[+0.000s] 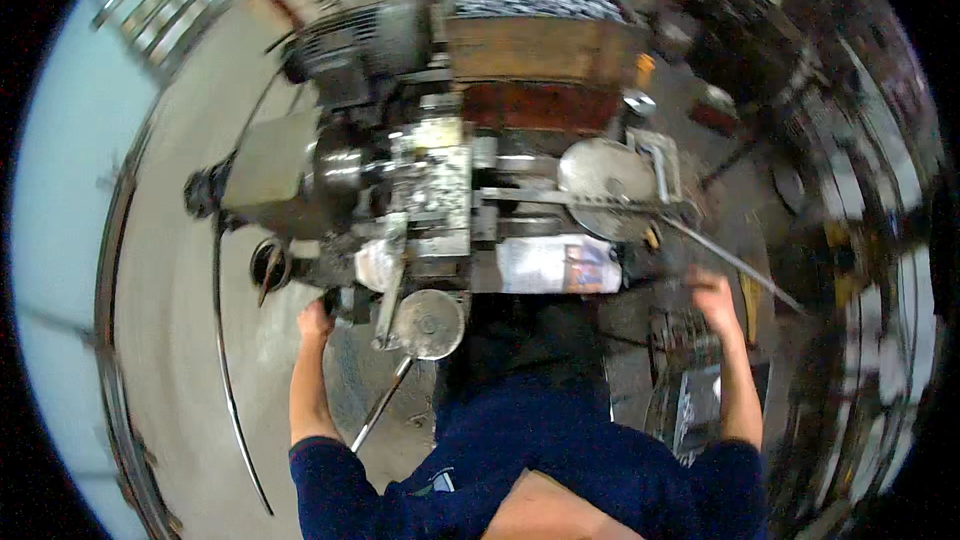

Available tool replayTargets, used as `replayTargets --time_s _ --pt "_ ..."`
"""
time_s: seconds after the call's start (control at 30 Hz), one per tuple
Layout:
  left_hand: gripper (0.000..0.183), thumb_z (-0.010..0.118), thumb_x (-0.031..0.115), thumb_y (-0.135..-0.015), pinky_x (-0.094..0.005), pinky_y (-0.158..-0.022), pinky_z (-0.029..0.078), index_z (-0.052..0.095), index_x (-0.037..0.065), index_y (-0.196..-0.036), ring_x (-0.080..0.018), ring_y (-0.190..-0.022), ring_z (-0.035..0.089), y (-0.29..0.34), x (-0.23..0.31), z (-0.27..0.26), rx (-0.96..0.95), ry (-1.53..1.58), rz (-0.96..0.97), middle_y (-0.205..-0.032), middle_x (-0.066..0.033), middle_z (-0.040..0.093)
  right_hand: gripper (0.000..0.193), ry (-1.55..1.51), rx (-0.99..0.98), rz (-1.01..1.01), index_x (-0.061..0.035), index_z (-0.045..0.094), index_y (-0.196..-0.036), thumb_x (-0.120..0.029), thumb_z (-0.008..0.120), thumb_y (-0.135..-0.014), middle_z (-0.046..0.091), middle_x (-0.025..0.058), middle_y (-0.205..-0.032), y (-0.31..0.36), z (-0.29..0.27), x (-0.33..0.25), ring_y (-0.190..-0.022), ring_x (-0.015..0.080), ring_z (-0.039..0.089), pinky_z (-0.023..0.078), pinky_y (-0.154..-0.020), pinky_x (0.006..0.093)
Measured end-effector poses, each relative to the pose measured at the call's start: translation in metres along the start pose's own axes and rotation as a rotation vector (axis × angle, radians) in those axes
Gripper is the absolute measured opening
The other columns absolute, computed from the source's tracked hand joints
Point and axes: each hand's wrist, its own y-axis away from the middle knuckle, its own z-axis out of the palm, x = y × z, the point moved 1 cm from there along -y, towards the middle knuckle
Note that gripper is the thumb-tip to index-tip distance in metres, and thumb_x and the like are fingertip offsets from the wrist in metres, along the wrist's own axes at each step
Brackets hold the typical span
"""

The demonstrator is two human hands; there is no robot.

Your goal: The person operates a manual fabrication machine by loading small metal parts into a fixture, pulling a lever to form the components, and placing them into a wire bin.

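Note:
A small metalworking machine (435, 190) with a round chuck (338, 168) stands in front of me. My left hand (315, 320) is curled closed at its near left corner, beside a dark part; whatever it grips is hidden. My right hand (712, 298) is raised to the right of the machine, smeared by motion. Close to it, a long metal lever rod (735, 265) slants down from a large round disc (605, 185). Between my hands lie a printed sheet (560, 265) on the machine's front and a smaller round disc (430, 324) with its own lever rod (383, 404).
Behind the machine sits a wooden box (545, 52) full of small metal pieces. A motor (365, 38) is at the back left. A dark round container (270, 265) stands near my left hand. Low on the right is a dark tray (700, 400). Cluttered racks (860, 240) line the right side.

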Motion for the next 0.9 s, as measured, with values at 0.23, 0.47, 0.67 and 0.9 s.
replayTargets --time_s 0.23,0.47,0.67,0.9 --pt "0.028 0.052 0.015 -0.078 -0.0407 -0.068 0.049 0.060 0.022 -0.104 -0.0281 -0.085 0.061 -0.006 0.031 -0.067 0.045 -0.124 0.237 -0.095 -0.0085 0.063 0.055 0.674 0.254 0.173 -0.0070 0.054 -0.114 -0.020 0.061 -0.061 0.050 0.0156 -0.121 0.004 -0.047 -0.002 -0.115 0.0310 0.045 0.032 -0.099 0.0433" --pt "0.041 0.062 0.027 -0.073 -0.0384 -0.071 0.049 0.058 0.011 -0.111 -0.0277 -0.082 0.062 0.010 0.020 -0.062 0.057 0.300 -0.043 -0.086 -0.0119 0.066 0.038 0.633 0.089 0.513 -0.0037 0.056 -0.094 -0.019 0.061 -0.060 0.058 0.0178 -0.099 0.018 -0.027 0.073 -0.094 0.0351 0.054 0.043 -0.082 0.0440" --pt "0.042 0.064 0.016 -0.070 -0.0316 -0.060 0.050 0.058 0.003 -0.110 -0.0186 -0.055 0.063 0.060 -0.022 -0.039 -0.259 0.608 -0.168 -0.081 -0.0133 0.066 0.030 0.445 0.006 0.355 -0.0020 0.054 -0.079 -0.018 0.061 -0.054 0.058 0.0220 -0.073 0.101 0.011 0.047 -0.071 0.0409 0.057 0.046 -0.062 0.0474" --pt "0.042 0.063 0.011 -0.073 -0.0316 -0.056 0.050 0.055 -0.005 -0.111 -0.0200 -0.051 0.062 0.081 -0.049 -0.003 -0.368 0.838 -0.245 -0.082 -0.0203 0.064 0.026 0.136 -0.050 0.396 0.0001 0.052 -0.076 -0.018 0.057 -0.057 0.055 0.0232 -0.068 0.136 0.047 -0.014 -0.068 0.0430 0.054 0.043 -0.061 0.0461"
